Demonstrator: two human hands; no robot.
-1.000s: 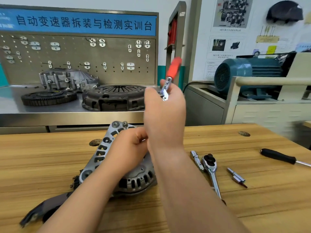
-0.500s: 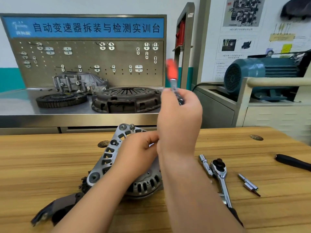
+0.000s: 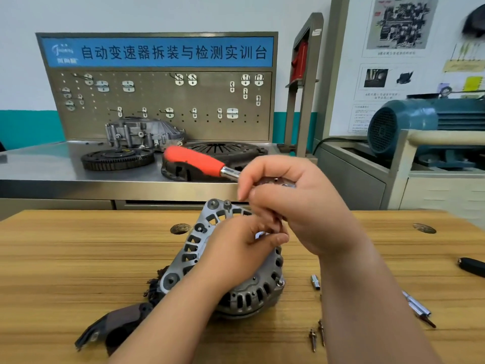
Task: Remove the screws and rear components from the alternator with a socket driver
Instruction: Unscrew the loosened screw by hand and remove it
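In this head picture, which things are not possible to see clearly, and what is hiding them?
1. Head view: the working end of the red-handled driver is hidden inside the right hand.
2. Head view: whether the left hand pinches a screw on the alternator cannot be told; both hands cover that spot.
3. Head view: the black tool handle is cut off by the right edge.

A single view is supplied, taken from a wide-angle camera worn on the head. The lens is directed forward and slightly downward across the wooden table (image 3: 78, 258). The alternator (image 3: 252, 292), the left hand (image 3: 244, 248) and the right hand (image 3: 296, 206) are framed close, at centre. The steel bench (image 3: 39, 164) and its pegboard (image 3: 157, 101) are seen farther back, squarely faced. Straight lines are bent towards the frame edges.
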